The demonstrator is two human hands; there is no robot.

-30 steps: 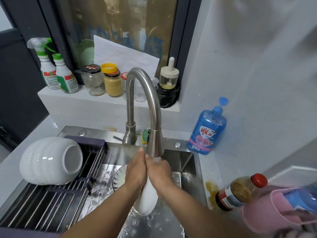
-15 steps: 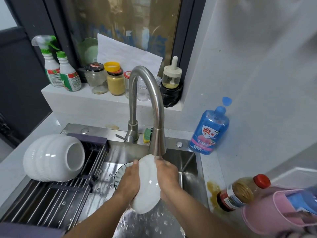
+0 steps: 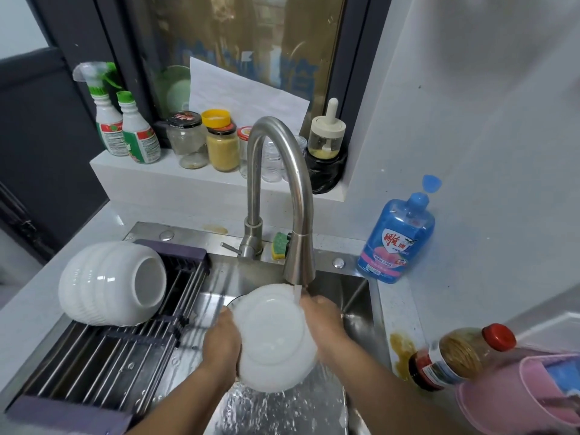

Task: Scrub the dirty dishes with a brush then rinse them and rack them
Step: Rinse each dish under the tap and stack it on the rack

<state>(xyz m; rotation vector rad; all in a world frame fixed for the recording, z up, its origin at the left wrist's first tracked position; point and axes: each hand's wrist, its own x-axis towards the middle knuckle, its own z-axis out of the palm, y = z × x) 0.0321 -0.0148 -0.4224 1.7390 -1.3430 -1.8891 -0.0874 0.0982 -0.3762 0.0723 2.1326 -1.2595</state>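
A white bowl (image 3: 273, 337) is held over the steel sink (image 3: 357, 296), its base facing me, under water running from the curved faucet (image 3: 298, 221). My left hand (image 3: 221, 343) grips its left rim and my right hand (image 3: 326, 324) grips its right rim, where the stream lands. Water splashes off below the bowl. Another dish edge (image 3: 230, 304) shows in the sink behind the bowl. A stack of white ribbed bowls (image 3: 110, 282) lies on its side on the roll-up drying rack (image 3: 103, 365) across the sink's left half. No brush is visible.
A green-yellow sponge (image 3: 280, 245) sits behind the faucet. A blue detergent bottle (image 3: 397, 243) stands at the right wall. A sauce bottle (image 3: 461, 356) and pink container (image 3: 514, 394) lie at the right counter. Jars and spray bottles (image 3: 125, 127) line the window ledge.
Both hands have turned the bowl from edge-on to base-up and lifted it closer under the faucet. The view has shifted slightly.
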